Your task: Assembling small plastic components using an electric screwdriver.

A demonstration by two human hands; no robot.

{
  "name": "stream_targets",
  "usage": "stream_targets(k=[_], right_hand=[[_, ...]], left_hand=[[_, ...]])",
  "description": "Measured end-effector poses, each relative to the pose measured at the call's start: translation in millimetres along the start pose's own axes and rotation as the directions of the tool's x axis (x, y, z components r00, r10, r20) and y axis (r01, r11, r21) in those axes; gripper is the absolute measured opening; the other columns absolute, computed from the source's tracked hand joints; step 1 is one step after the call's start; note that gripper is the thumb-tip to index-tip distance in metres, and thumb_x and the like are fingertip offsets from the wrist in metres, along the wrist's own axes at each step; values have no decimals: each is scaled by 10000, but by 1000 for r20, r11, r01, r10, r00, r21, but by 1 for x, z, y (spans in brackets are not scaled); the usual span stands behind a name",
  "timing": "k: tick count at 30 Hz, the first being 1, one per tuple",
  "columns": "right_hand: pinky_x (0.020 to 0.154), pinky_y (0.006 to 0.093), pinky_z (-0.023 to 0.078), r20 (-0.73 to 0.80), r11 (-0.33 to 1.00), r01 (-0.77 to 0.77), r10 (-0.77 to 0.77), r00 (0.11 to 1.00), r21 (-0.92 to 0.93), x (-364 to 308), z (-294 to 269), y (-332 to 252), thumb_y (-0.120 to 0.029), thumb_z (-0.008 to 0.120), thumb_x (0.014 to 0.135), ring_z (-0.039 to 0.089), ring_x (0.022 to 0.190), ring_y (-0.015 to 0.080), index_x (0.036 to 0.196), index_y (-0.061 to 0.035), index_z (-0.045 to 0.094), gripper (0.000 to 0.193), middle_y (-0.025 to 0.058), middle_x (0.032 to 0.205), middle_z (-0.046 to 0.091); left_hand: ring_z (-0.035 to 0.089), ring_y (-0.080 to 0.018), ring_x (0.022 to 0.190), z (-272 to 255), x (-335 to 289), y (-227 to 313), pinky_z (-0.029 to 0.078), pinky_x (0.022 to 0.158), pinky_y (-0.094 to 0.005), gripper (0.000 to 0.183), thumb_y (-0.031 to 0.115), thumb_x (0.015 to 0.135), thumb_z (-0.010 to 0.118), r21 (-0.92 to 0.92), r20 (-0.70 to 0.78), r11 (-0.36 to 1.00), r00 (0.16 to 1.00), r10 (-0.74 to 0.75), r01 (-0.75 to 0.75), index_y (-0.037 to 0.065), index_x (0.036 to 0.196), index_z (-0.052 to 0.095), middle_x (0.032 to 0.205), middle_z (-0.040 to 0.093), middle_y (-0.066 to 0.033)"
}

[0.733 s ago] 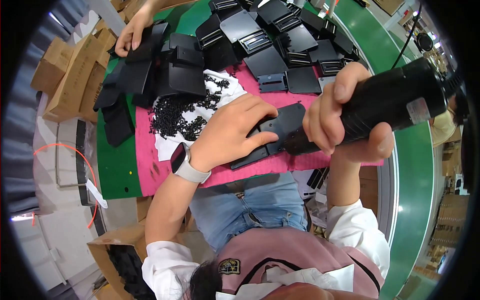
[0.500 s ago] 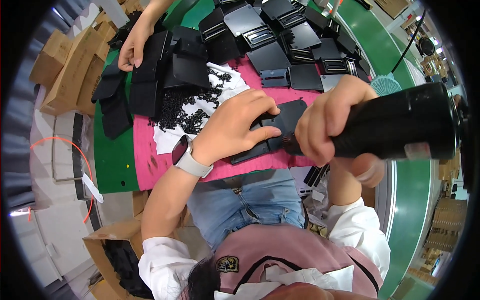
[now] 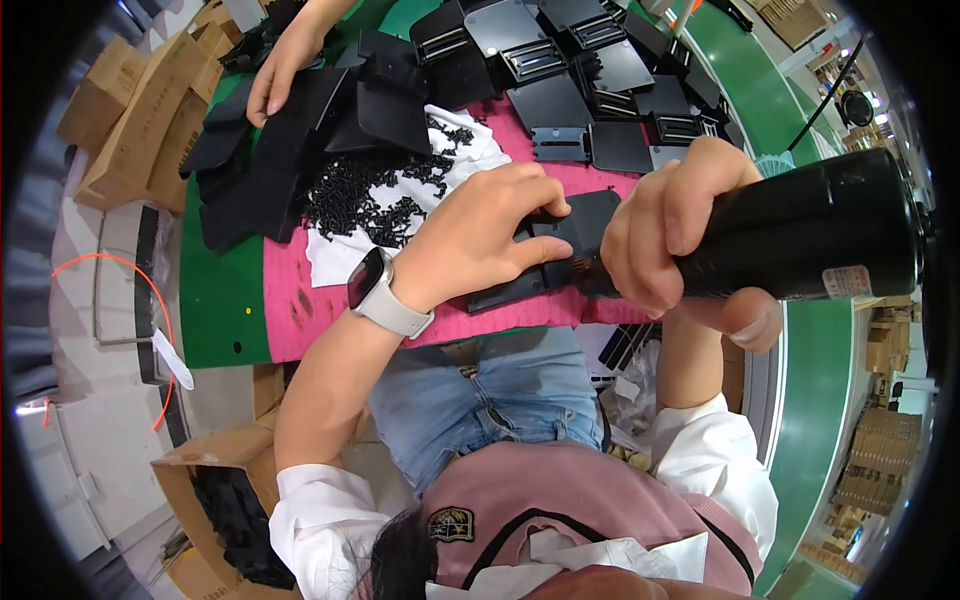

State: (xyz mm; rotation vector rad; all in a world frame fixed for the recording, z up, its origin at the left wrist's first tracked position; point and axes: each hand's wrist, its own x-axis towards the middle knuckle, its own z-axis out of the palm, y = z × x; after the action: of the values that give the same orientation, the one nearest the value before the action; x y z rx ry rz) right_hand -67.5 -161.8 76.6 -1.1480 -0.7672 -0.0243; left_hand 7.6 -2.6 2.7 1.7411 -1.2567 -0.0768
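Observation:
My left hand point(image 3: 490, 235) presses on a flat black bracket point(image 3: 594, 212), its thumb and forefinger closed over the piece's left part. In my right hand point(image 3: 675, 225) is a thick black cylindrical power screwdriver point(image 3: 815, 235), held nearly level. Its narrow front end points left at the bracket, close to my left thumb. The tip itself and any screw under it are hidden. The bracket lies on a pink mat point(image 3: 300, 325). Many small black screws point(image 3: 350, 200) are heaped on a white cloth point(image 3: 330, 265) left of my left hand.
Stacked black brackets with slotted parts point(image 3: 535, 60) cover the far side of the green table point(image 3: 215, 320). At the far left, another person's hand point(image 3: 283, 70) rests by more black pieces point(image 3: 290, 140). Cardboard boxes point(image 3: 140, 130) stand at the left; an open carton point(image 3: 200, 455) sits below.
The other person's hand and the black pieces beside it have shifted, with those pieces now tilted and overlapping. My hands keep nearly the same hold; the screwdriver has turned slightly about its length.

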Motion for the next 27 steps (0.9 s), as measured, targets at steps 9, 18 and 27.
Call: stream_targets(k=[9,18,27], right_hand=[[392,237,393,47,1000,-6,5,999,9,2,-3,5,-322,788,715,484,436,137,919,-26,443,498,52,611,518],[421,254,376,-180,999,-24,19,984,-24,-6,6,-19,-313,726,758,470,456,127,1100,29,430,567,45,607,487],[834,285,433,-694,473,-594,-52,718,-651,-66,-86,-6,-129,668,780,562,889,188,1289,27,412,591,93,953,567]], left_hand=[[595,-314,794,0,1,-3,484,703,-366,303,102,664,751,-15,-11,1000,1000,-6,6,-24,852,550,838,594,-142],[528,-298,823,-1,-4,4,451,733,-373,339,268,680,746,256,-104,966,993,60,-32,38,884,603,853,544,-115],[538,-282,822,5,-19,14,445,739,-378,416,320,739,708,356,-195,935,979,61,12,-9,950,567,827,591,-125]])
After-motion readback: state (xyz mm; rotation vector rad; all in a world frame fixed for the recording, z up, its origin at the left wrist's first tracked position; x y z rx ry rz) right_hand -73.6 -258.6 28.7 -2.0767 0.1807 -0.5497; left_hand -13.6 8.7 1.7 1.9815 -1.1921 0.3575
